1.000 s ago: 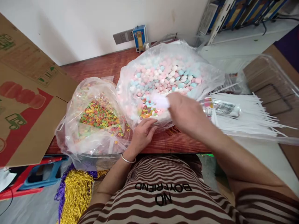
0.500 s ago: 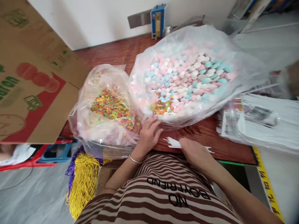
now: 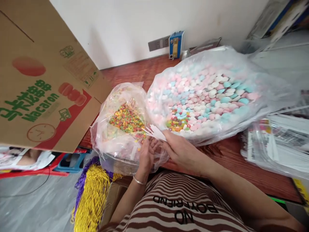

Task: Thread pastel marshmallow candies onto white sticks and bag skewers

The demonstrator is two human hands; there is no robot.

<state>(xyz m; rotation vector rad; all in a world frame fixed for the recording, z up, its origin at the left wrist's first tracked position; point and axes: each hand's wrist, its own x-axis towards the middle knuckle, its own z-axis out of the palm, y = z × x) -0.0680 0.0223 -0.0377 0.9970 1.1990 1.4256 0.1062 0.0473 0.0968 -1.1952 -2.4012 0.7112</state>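
Note:
Thin white sticks are bunched in my right hand, their ends fanning out to the left. My left hand is just below them, palm turned up and fingers apart and slightly bent, with nothing visible in it. Behind it lies an open clear bag of small ring-shaped pieces in orange, yellow, green and red. A larger clear bag of pink, white and pale blue discs spreads to the right, with some coloured rings at its near left part.
A tall printed cardboard box stands on the left. Yellow and purple stringy cords hang beside the table. Plastic-wrapped white packs lie at the right. A small blue device sits by the wall.
My right hand has lifted the white sticks off the table and carried them left. My left hand has turned palm up beneath them. The view has shifted too.

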